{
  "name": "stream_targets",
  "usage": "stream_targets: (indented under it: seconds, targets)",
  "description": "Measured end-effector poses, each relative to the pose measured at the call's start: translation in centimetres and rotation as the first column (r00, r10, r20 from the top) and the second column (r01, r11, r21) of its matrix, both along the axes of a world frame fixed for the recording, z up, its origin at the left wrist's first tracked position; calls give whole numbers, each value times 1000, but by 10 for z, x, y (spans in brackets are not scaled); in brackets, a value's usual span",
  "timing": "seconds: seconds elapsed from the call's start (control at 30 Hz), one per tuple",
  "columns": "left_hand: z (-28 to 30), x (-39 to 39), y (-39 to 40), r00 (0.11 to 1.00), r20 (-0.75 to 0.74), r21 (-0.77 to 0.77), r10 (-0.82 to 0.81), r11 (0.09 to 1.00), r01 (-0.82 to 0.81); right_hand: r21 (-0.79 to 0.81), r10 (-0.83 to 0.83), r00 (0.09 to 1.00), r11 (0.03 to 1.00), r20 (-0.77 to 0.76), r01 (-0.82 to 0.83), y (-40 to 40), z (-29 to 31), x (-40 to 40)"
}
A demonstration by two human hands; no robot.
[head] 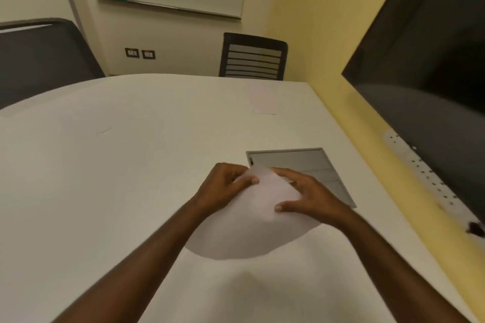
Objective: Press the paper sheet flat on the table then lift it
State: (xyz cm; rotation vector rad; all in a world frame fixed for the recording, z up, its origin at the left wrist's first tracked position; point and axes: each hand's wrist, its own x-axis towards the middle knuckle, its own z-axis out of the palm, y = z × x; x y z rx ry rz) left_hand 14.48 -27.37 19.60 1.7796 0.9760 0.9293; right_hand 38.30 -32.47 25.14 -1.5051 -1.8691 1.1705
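Gripping the thin white paper sheet (252,233), its far end raised above the white table (105,178), the left hand (223,189) and right hand (312,199) curl fingers and thumbs onto it; match the edges squarely before creasing.

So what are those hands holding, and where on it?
A white sheet of paper: the left hand pinches its far end on the left, and the right hand holds the same end on the right.
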Motion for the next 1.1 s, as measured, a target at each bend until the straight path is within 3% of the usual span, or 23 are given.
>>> stream_targets:
  seconds: [0.17,0.27,0.33,0.47,0.57,0.67,0.77,0.87,0.97,1.03,1.1]
  targets:
    - [16,46,-47,912,326,-232,249,956,-178,-267,-310,937,928,-159,261,-87,17,105]
    - [0,85,-79,855,357,-378,377,895,-237,-312,-468,854,866,-227,391,-136,-2,136]
    - [-19,111,-100,844,323,-423,428,863,-276,-288,-539,822,829,-183,480,-162,-25,147]
    - [-71,148,-143,879,197,-459,435,833,-309,-305,-686,728,694,-5,652,-205,-82,181]
    - [-117,169,-175,908,-40,-412,416,821,-395,-342,-710,699,638,83,690,-229,-125,211]
    - [-156,191,-203,890,-232,-369,392,811,-454,-345,-695,701,626,161,700,-249,-165,235]
    - [-184,210,-227,884,-279,-347,375,819,-457,-338,-670,712,634,209,695,-262,-197,254]
    - [-212,227,-247,874,-381,-161,303,908,-386,-318,-647,714,640,269,699,-268,-222,265]
    - [-237,241,-265,729,-683,-10,52,997,-81,-118,-560,701,738,441,664,-282,-241,269]
    - [-248,249,-275,622,-782,6,-41,997,72,49,-420,729,881,540,471,-298,-250,267]
    - [-252,255,-282,574,-817,22,-51,993,120,77,-198,752,978,629,193,-314,-260,266]
